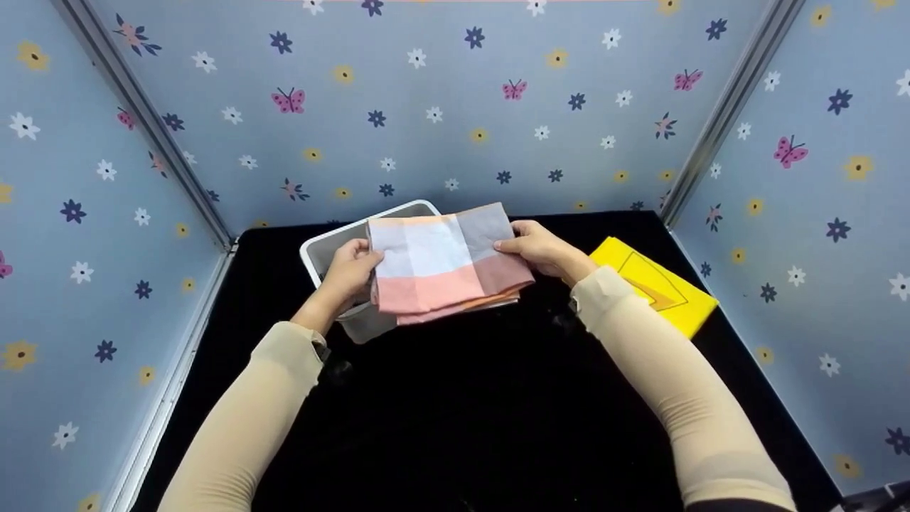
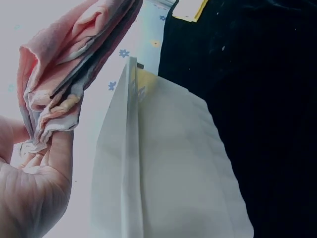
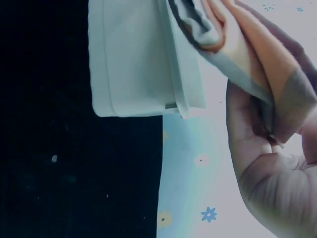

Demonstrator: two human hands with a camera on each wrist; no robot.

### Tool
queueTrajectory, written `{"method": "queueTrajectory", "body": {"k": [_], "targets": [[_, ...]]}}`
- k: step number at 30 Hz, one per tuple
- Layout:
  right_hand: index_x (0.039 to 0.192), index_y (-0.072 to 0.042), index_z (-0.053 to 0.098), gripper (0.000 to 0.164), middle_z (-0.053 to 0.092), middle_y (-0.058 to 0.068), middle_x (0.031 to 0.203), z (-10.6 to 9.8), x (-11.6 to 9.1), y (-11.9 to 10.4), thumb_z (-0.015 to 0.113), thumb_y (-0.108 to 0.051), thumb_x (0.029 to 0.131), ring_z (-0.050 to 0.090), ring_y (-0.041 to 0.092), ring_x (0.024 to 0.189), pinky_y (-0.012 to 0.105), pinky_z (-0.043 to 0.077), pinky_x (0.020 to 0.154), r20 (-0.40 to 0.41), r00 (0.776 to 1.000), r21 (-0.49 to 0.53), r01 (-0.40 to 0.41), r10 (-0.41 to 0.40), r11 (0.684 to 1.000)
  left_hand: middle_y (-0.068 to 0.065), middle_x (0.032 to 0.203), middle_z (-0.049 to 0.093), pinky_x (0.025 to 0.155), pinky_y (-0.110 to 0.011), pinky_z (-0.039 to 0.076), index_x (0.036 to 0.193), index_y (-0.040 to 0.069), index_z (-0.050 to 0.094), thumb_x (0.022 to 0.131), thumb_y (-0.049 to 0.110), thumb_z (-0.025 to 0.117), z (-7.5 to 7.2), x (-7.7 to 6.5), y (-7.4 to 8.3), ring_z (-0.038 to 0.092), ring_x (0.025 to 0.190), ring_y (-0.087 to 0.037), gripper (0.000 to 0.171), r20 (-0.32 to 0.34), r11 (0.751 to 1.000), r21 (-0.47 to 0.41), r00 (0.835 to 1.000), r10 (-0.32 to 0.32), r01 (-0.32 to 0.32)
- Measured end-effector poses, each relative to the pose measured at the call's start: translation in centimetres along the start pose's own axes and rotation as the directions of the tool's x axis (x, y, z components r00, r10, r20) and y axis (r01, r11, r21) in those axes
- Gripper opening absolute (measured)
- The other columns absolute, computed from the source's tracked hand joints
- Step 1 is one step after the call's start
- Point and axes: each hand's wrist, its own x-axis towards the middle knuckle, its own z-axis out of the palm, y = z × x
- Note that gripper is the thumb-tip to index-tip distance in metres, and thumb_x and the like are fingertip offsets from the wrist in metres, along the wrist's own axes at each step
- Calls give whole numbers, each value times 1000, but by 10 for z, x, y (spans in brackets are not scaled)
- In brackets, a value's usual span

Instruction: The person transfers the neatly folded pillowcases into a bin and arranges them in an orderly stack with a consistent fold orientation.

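Note:
A folded checked cloth [image 1: 441,259] in white, pink, grey and orange is held up by both hands, partly over a white plastic bin [image 1: 320,249]. My left hand [image 1: 348,274] pinches its left end, thumb on top. At the other end my right hand [image 1: 540,249] grips the cloth between thumb and fingers. From the left wrist view, the bunched layers of the cloth [image 2: 64,74] rise above the fingers, beside the bin [image 2: 173,163]. In the right wrist view, stacked folds [image 3: 267,64] show between the thumb and fingers. Most of the bin's inside is hidden by the cloth.
A folded yellow cloth or bag [image 1: 654,284] with dark line markings lies to the right, partly behind the right forearm. Black fabric [image 1: 498,412] covers the table. Flower-patterned panels [image 1: 441,107] enclose the back and both sides.

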Motion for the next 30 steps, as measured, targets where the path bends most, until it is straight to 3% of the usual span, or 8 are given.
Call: {"method": "queueTrajectory", "body": {"k": [7, 14, 21, 26, 30], "targets": [[130, 4, 57, 38, 70, 8, 103, 12, 9, -9, 66, 11, 94, 71, 16, 86, 27, 62, 73, 53, 998, 66, 30, -34, 997, -8, 111, 69, 76, -25, 65, 143, -13, 47, 111, 12, 53, -17, 0, 5, 73, 86, -8, 41, 7, 998, -4, 998, -60, 60], [121, 4, 61, 42, 68, 5, 96, 24, 20, -20, 62, 16, 82, 67, 15, 83, 25, 59, 70, 8, 994, 63, 111, -112, 992, -2, 106, 71, 80, -21, 63, 148, -13, 50, 111, 17, 56, -34, -1, 11, 73, 87, -5, 48, -18, 996, 39, 997, -75, 76], [135, 10, 63, 53, 70, 4, 97, 32, 32, -26, 67, 14, 82, 66, 13, 82, 22, 57, 70, -84, 984, 16, 157, -155, 988, 2, 101, 69, 78, -18, 60, 143, -11, 55, 109, 19, 60, -47, 0, 14, 70, 86, -4, 46, -81, 992, 107, 995, -53, 61], [136, 8, 66, 49, 71, 5, 100, 39, 40, -30, 75, 8, 88, 67, 10, 78, 20, 57, 67, -177, 971, -8, 159, -158, 987, 4, 98, 67, 75, -17, 58, 138, -8, 57, 108, 20, 62, -54, 0, 15, 67, 84, -3, 41, -115, 989, 131, 992, -45, 60], [135, 8, 66, 46, 71, 6, 101, 45, 45, -32, 74, 8, 90, 68, 10, 78, 21, 57, 67, -208, 963, 1, 175, -171, 985, 3, 97, 66, 74, -18, 58, 136, -9, 56, 108, 19, 61, -58, -1, 16, 67, 83, -3, 40, -133, 989, 138, 990, -38, 56]]}}
